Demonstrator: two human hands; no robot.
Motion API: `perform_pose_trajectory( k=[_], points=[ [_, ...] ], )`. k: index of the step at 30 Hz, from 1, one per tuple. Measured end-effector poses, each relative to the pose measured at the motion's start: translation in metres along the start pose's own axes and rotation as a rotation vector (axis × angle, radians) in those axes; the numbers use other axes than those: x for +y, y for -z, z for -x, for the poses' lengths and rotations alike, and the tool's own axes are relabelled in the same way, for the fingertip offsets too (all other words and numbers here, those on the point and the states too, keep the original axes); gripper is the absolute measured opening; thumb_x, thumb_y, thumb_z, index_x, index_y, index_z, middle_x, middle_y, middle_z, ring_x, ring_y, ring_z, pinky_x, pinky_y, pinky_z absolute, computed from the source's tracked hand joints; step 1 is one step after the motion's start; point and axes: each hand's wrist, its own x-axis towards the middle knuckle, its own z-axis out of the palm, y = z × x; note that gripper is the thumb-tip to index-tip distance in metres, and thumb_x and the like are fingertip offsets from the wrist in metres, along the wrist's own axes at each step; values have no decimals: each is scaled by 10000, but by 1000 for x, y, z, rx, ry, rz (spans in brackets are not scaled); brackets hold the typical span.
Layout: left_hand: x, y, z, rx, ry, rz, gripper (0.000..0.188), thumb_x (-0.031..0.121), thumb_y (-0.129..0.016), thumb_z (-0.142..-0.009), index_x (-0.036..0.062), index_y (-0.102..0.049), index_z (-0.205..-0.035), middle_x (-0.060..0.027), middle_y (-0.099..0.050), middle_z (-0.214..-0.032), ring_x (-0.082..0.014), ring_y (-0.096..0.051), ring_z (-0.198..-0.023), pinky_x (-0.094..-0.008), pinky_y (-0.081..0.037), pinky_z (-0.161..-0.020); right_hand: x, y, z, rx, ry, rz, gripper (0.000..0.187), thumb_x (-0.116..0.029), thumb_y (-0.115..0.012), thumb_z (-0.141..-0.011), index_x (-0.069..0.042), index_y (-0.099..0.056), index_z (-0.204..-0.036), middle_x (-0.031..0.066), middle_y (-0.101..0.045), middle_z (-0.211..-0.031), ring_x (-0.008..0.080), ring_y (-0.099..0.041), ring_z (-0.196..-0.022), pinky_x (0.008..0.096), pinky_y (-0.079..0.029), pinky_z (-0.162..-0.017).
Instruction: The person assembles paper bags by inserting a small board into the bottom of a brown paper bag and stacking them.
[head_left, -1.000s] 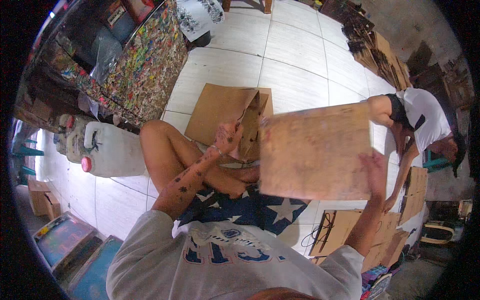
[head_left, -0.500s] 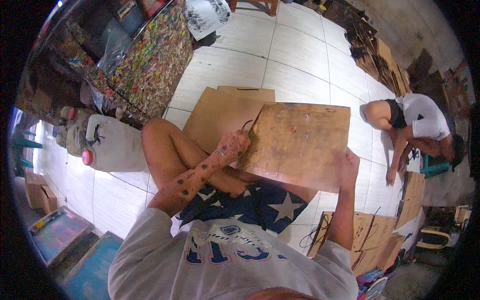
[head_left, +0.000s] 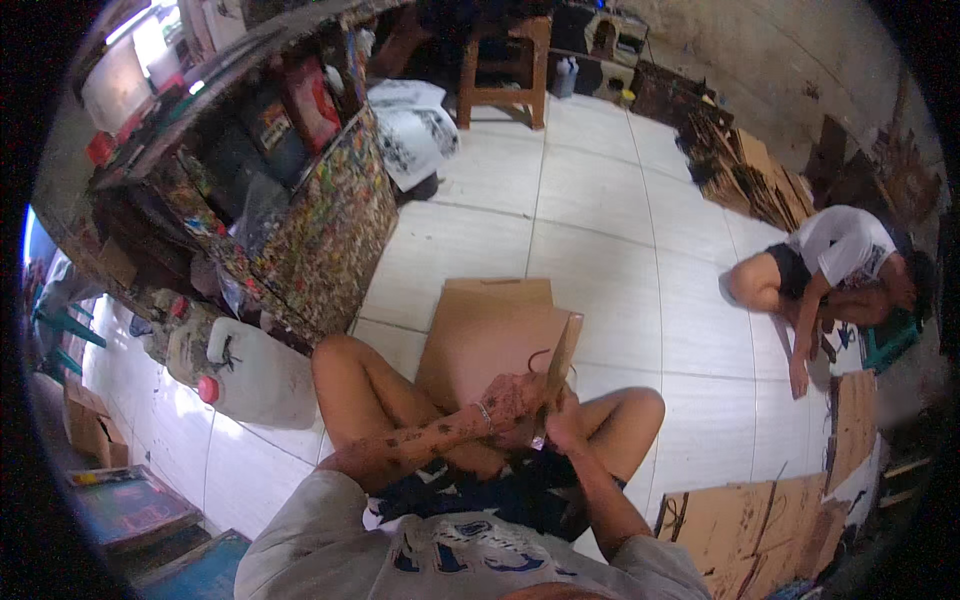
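The fingers of the left hand (head_left: 515, 395) and the right hand (head_left: 562, 420) are closed on the lower edge of a brown cardboard sheet (head_left: 562, 352), which now stands edge-on above the lap, just in front of the crossed legs; 1 second ago its broad face was turned up toward the camera and filled the middle of the view. With the sheet turned thin, the flattened cardboard box (head_left: 490, 335) on the white tiled floor (head_left: 600, 230) behind it shows far more of its surface than before. To the left, the paint-spattered workbench (head_left: 325, 235) and the white plastic jug (head_left: 262, 380) with a red cap sit nearer the frame's centre than earlier. At the right, another person (head_left: 835, 265) crouches over cardboard pieces (head_left: 855, 425), well apart from both hands.
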Motion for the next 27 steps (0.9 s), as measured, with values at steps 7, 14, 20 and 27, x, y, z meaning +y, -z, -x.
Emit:
perform_pose_trajectory(
  k=[7,14,20,27],
  points=[
    [36,43,-8,132,-143,48,249,199,-511,-889,46,-565,-1078,-133,-591,-996,-274,-608,-844,-367,-512,-745,-19,-23,-2,63,-19,-664,254,-127,-449,-942,16,-517,-1141,136,-580,-1095,238,-563,-1021,346,-457,-888],
    [145,126,58,404,-574,236,250,212,-530,-898,36,-574,-1070,-141,-595,-1027,-273,-609,-878,-360,-505,-775,33,20,13,-215,-340,-1033,321,-123,-445,-929,54,-473,-1194,170,-554,-1172,277,-563,-1048,369,-483,-894],
    [124,161,131,372,-646,595,364,310,-511,-899,21,-570,-1114,-145,-589,-1108,-287,-583,-960,-386,-467,-841,-102,7,15,29,-12,-1151,402,24,-571,-801,49,-479,-1191,158,-591,-1131,273,-616,-1005,368,-534,-872],
    [97,141,172,99,-323,991,221,191,-525,-925,-3,-619,-969,-151,-634,-845,-279,-639,-770,-359,-505,-697,-282,-52,-97,-262,444,-1292,360,-35,-542,-895,-16,-472,-1247,119,-563,-1201,244,-561,-1072,378,-475,-929]
  ],
)
